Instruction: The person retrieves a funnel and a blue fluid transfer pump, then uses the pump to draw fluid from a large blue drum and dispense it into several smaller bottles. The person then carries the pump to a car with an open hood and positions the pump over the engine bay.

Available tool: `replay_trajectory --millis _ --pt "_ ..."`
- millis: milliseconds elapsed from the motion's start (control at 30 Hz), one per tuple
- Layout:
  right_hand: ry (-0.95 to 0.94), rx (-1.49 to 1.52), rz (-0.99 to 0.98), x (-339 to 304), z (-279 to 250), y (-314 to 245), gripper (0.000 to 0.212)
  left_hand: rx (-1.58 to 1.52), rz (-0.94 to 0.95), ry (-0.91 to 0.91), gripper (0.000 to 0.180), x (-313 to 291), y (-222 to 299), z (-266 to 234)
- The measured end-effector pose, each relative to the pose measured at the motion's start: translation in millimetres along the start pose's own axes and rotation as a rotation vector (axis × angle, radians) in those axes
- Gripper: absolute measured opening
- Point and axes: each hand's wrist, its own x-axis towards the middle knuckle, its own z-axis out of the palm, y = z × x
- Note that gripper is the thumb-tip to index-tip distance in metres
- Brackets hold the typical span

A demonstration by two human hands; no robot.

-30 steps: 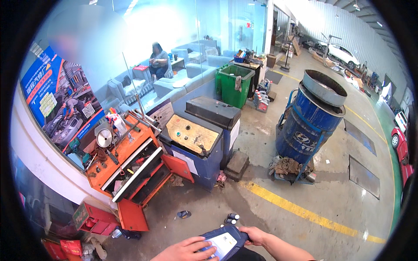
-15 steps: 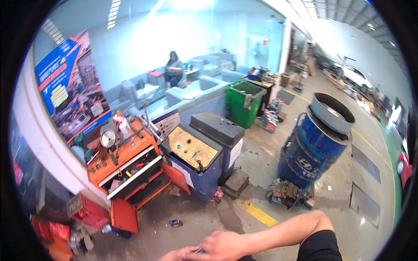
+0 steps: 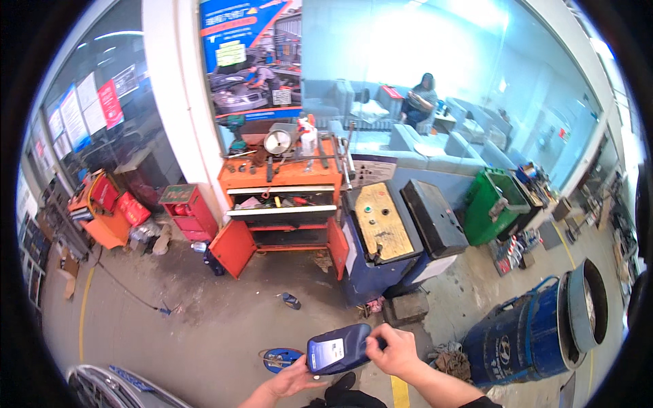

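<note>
A dark blue plastic bottle [image 3: 350, 355] with a pale label lies tilted in front of me, its neck end toward the right. My left hand [image 3: 291, 378] supports its lower left end, thumb along the side and fingers partly beneath. At the other end, my right hand [image 3: 394, 350] is closed, thumb and fingers pinched at the neck; whether a cap is between them is hidden. Just beyond the left hand, a round blue object [image 3: 280, 359] rests on the floor.
An orange tool cabinet [image 3: 279, 175] with open doors stands ahead, tools on top. Beside it are bins with a yellowish lid [image 3: 388, 228] and a black lid [image 3: 435, 217]. A blue drum [image 3: 507, 340] stands right. A dark slipper-like object [image 3: 291, 300] lies on the floor.
My view has swung left, so the cabinet and bins now sit further right. The bottle, mostly out of sight before, has come into view between my hands.
</note>
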Motion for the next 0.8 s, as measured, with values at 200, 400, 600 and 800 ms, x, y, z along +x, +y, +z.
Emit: replay_trajectory --millis 200,400,600,800 --pt "-0.093 0.185 0.474 -31.5 16.0 13.4 0.021 0.919 0.614 0.652 0.119 -9.0 -34.2 40.2" --pt "-0.236 0.003 0.383 -52.6 10.7 -17.2 0.029 1.687 0.825 0.864 0.093 -5.9 -64.4 114.0" --pt "-0.473 -0.154 -0.423 -67.0 18.6 -39.5 0.028 1.232 0.42 0.702 0.062 1.3 -92.5 113.4" --pt "-1.066 -0.154 -1.195 -30.9 1.7 7.2 0.03 1.096 0.29 0.385 0.064 16.0 -120.3 92.3"
